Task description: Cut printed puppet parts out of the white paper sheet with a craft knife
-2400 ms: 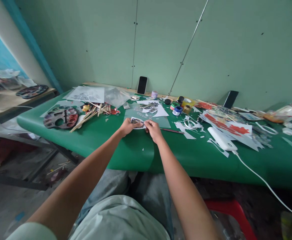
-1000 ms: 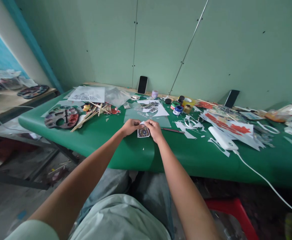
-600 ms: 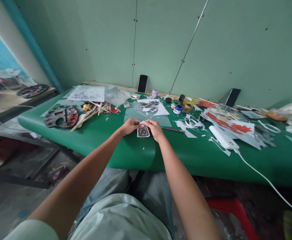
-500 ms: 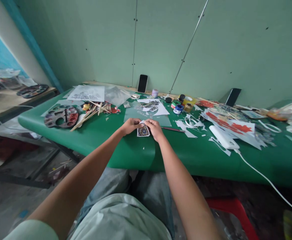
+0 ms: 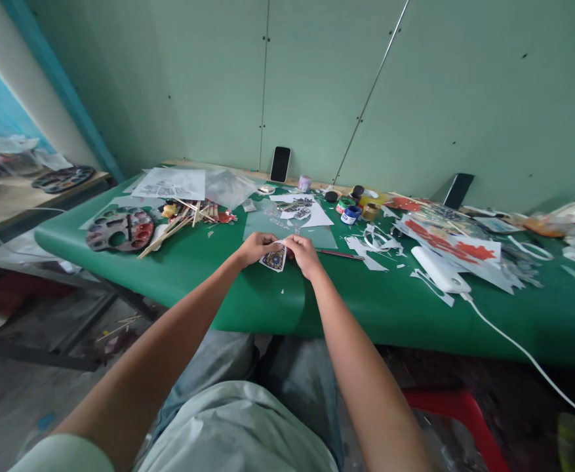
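Note:
A small printed paper cutout [image 5: 274, 257] with a dark patterned figure hangs just above the green table [image 5: 267, 295]. My left hand [image 5: 254, 248] and my right hand [image 5: 303, 252] both pinch its top edge, fingertips close together. Behind my hands lies a clear plastic sheet [image 5: 287, 229] with more printed cutouts [image 5: 297, 210] on it. A red-handled craft knife [image 5: 341, 255] rests just right of my right hand.
A paint palette [image 5: 120, 231] and wooden sticks [image 5: 179, 223] lie at the left. Small paint pots [image 5: 351, 213] stand at the back. A white power bank [image 5: 437, 272] with a cable, red-and-white paper [image 5: 454, 249] and scraps fill the right. Two phones [image 5: 280, 164] lean on the wall.
The cutout lay flat under my fingers at first. Both hands have since lifted it so it hangs down, and it has just tilted slightly to the left.

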`<state>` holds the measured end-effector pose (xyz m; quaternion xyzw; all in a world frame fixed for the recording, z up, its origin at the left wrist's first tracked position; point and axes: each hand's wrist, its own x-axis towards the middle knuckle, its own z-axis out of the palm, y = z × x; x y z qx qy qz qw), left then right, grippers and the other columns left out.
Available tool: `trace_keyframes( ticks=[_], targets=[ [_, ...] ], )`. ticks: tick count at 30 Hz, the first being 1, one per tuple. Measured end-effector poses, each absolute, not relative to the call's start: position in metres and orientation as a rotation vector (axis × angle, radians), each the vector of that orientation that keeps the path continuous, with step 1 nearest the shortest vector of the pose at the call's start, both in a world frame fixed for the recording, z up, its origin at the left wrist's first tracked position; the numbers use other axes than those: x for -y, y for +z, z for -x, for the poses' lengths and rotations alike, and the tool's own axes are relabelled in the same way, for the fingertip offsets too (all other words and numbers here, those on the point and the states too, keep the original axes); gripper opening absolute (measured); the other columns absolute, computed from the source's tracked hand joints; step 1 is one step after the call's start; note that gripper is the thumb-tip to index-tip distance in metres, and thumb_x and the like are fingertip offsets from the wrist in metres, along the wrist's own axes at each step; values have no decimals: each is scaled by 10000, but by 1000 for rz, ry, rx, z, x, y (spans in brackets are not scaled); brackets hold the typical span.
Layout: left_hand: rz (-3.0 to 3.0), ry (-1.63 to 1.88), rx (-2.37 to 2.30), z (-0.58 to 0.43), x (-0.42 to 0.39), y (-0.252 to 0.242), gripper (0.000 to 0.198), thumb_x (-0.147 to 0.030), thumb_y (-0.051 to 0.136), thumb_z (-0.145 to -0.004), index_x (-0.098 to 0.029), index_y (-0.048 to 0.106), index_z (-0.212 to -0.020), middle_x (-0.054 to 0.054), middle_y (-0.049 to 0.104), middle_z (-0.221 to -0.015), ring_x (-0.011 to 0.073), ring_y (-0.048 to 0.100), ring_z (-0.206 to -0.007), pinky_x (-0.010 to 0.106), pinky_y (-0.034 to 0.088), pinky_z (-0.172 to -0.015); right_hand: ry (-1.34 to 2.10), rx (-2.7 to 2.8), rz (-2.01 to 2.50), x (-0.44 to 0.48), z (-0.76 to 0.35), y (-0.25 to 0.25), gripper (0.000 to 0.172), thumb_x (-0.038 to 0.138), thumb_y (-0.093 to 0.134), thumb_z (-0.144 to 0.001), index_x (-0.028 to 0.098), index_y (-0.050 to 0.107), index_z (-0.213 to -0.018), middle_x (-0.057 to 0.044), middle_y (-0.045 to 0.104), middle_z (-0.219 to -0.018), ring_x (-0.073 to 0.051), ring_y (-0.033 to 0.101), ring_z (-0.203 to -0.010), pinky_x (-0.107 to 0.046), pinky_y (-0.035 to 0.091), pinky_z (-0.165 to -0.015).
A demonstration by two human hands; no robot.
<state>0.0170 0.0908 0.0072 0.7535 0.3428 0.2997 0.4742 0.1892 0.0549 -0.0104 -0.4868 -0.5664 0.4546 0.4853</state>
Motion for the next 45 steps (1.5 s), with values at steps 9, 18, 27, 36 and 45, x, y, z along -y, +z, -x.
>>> trace_keyframes(
  ticks=[9, 18, 27, 36, 45],
  targets=[
    [-1807, 681, -827, -17, -94, 5, 228, -340, 604, -905, -118, 625, -955, 17, 642, -878, 123, 620, -753, 292, 545, -683, 1155, 1424, 1207, -54, -189, -7, 358, 399, 571, -921, 164, 582, -1191, -71, 607, -1174, -199, 616, -993, -402, 535, -839],
    [-1791, 658, -868, -17, -93, 7, 238, -350, 596, -910, -119, 622, -958, 17, 638, -875, 120, 615, -742, 285, 542, -669, 1120, 1478, 1180, -54, -190, -6, 316, 399, 563, -927, 153, 601, -1121, -53, 632, -1067, -160, 626, -886, -350, 544, -765],
    [-1814, 643, -907, -17, -90, 9, 243, -356, 600, -907, -115, 625, -923, 5, 635, -838, 115, 612, -713, 272, 536, -645, 1064, 1496, 1136, -51, -189, -5, 306, 422, 589, -899, 151, 569, -759, 63, 496, -629, -63, 440, -520, -214, 394, -519],
    [-1805, 636, -883, -16, -91, 10, 241, -356, 596, -910, -117, 626, -928, 7, 640, -834, 111, 615, -710, 277, 539, -654, 1116, 1467, 1075, -45, -187, 6, 408, 591, 633, -705, 201, 541, -630, 55, 452, -552, -92, 397, -528, -248, 302, -527],
    [-1806, 634, -857, -17, -93, 7, 228, -342, 598, -909, -119, 622, -946, 12, 637, -858, 114, 613, -727, 280, 540, -661, 1166, 1425, 1063, -45, -188, 6, 398, 591, 647, -666, 210, 536, -640, 49, 465, -575, -98, 388, -539, -253, 304, -544]
  ],
)
